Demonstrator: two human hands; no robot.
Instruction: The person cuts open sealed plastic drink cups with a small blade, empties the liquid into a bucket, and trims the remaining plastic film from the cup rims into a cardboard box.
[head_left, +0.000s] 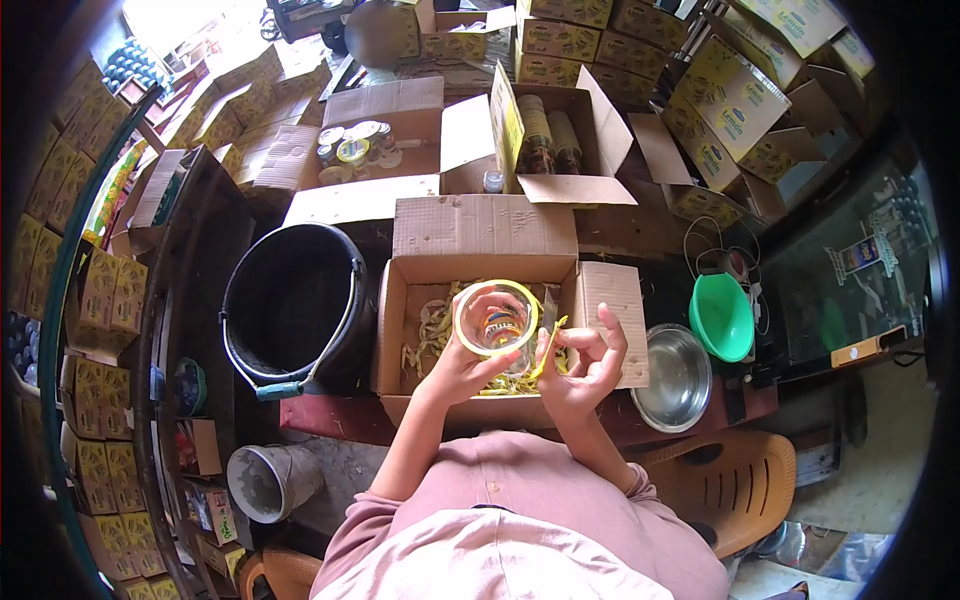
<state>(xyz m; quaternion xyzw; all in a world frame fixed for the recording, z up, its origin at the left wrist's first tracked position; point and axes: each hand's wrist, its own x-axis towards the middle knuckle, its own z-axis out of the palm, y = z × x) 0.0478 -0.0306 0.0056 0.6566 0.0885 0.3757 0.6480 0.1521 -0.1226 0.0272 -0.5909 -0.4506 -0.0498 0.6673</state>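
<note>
A clear round container with a yellow rim (497,318) is gripped in my left hand (465,368), its open mouth facing up toward me. Beside it, my right hand (586,372) pinches a thin yellow strip (552,345) between thumb and finger, with the other fingers raised. Something small and dark shows by the fingertips, too small to name. Both hands are above an open cardboard box (487,226), in which yellow strips and scraps (428,330) lie scattered.
A black bucket (295,300) stands left of the box; a metal bowl (672,378) and a green basin (721,318) are at its right. Behind are open boxes with jars (353,150) and stacked containers (537,135). An orange chair (735,490) is at the lower right.
</note>
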